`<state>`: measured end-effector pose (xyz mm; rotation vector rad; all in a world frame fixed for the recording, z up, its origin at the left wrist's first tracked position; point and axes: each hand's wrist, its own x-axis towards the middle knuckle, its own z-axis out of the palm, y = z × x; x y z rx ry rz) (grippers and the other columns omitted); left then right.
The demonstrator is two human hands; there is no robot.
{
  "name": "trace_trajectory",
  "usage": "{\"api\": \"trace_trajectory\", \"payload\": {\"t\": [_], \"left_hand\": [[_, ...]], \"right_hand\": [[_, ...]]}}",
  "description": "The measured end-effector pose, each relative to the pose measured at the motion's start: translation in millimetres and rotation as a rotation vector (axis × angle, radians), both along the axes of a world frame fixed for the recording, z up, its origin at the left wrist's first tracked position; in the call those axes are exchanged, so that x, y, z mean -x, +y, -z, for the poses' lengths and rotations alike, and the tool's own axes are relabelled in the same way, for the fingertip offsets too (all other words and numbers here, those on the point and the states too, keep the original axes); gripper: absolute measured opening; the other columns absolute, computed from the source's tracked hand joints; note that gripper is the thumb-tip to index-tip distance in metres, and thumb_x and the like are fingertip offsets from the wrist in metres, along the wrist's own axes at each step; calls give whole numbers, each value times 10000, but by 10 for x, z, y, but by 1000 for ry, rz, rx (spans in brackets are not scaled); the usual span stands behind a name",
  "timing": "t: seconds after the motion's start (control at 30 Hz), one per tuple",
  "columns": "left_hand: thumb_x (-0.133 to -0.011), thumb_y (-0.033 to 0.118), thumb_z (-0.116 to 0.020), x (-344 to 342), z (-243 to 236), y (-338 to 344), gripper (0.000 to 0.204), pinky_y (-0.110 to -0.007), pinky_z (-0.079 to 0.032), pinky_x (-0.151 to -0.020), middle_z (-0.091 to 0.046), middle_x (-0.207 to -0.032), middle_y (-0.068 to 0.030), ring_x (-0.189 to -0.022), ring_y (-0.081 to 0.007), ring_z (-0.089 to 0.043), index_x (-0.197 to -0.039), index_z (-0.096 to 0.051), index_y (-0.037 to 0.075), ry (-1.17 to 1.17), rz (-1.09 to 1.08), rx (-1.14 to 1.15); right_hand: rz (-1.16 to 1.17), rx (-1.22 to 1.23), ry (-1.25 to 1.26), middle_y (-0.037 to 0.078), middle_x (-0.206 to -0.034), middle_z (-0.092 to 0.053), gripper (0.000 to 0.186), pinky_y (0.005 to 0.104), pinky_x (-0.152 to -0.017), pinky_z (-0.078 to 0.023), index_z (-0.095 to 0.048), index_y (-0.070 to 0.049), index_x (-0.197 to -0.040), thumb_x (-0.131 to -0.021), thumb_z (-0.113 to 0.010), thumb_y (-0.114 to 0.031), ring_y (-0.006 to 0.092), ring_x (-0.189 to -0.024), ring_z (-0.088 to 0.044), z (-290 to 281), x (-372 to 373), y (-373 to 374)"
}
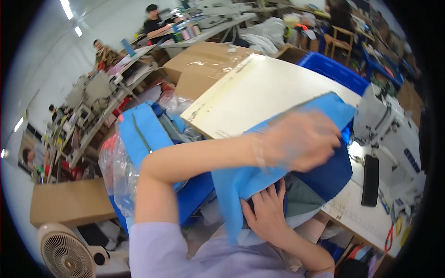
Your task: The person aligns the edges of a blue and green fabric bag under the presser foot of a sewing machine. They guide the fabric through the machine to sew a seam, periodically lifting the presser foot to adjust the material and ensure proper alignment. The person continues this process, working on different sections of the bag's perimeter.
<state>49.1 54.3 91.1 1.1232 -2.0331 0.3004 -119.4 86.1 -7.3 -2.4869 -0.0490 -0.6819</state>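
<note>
A bright blue fabric piece point(232, 190), joined to dark navy fabric point(331, 169) and grey-green fabric point(301, 197), lies across the table's near edge and hangs toward my lap. Over the bright blue fabric, my left hand point(301, 141) is smeared by motion; its fingers look bent, but their hold is unclear. My left forearm crosses in front of me from the left. Below it, my right hand point(269, 211) rests on the fabric, thumb and fingers apart, beside the blue edge. A sewing machine point(387, 125) stands just right of the fabric.
Scissors with red handles point(388, 238) lie on the table at right. Another blue fabric piece point(146, 132) and plastic wrap sit left of the white board point(273, 88). Behind are a cardboard box point(204, 65) and a blue crate point(333, 72). A fan point(67, 252) stands lower left.
</note>
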Motion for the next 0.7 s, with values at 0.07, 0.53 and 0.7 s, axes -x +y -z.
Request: {"api": "trace_trajectory", "payload": {"t": [0.07,0.53,0.7], "left_hand": [[-868,226,-719,219,435,-356,297,-401,-523,-975,-684,-1191,-148,-1124,-321,-643,-1094,-714,35,-60,-61,-143],[-917,213,-685,-17,946,-960,407,-438,-482,-1069,-618,-1379,-167,-1239,-343,-605,-1286,-654,44,-217,-140,-437],[-957,209,-640,52,1154,-1417,394,-469,-434,-1116,-600,-1399,-170,-1291,-367,-563,-1314,-642,41,-172,-184,-328]], "right_hand": [[-8,26,15,216,-1215,-624,386,727,-1112,-208,-637,32,-1197,-942,-648,-258,432,-1216,-506,-41,-24,85],[472,101,-113,154,-1093,-705,203,401,-858,-561,-712,17,-1059,-857,-700,7,328,-1014,-679,-98,1142,-1765],[408,118,-103,132,-1070,-709,183,395,-853,-562,-712,17,-1030,-851,-722,-20,305,-1007,-680,91,956,-2142]]}}
